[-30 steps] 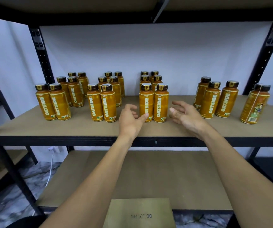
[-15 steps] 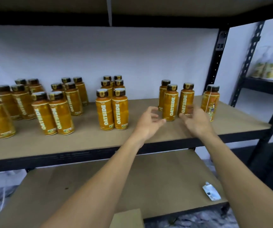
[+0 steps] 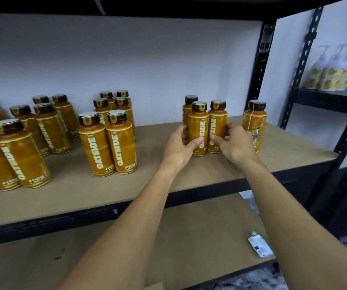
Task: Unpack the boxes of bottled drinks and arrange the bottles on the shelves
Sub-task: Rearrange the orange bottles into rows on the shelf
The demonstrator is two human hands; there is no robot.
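- Two forearms reach level over the shelf edge.
- Left hand clasps the front bottle, thumb across its label.
- Right hand clasps the neighbouring bottle; both stand upright on the shelf.

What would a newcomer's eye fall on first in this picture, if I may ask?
First come the hands: the left hand and right hand grip a tight group of three orange bottles from either side, right of centre on the shelf. To the left stand more bottles in paired rows, and a lone bottle stands just beyond the right hand.
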